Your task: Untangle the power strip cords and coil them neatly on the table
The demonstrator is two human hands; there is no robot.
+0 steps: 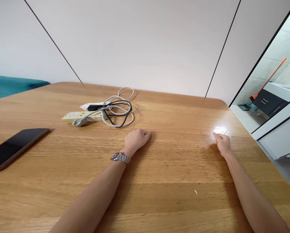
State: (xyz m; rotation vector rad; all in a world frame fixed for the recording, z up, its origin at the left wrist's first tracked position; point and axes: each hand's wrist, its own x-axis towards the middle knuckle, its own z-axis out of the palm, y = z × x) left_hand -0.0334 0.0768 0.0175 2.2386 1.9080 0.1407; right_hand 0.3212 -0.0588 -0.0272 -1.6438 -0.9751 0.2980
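My left hand (136,141) rests on the wooden table (159,161) near the middle, curled into a loose fist with the thumb at its right side. Nothing shows in it, and its palm side is hidden. Farther right, my right hand (223,143) is closed in a pinch just over a bright glare patch. A thin white stick (226,131) pokes out past its knuckles; its kind is too small to tell. Between my forearms lies a small white sliver (196,192) on the tabletop.
Two power strips (70,116) with tangled grey and black cables (120,113) lie beyond my left hand. A dark tablet-like device (16,145) is at far left. A white panelled wall (145,48) borders the table's back; a doorway with an orange-handled broom (271,79) is at right.
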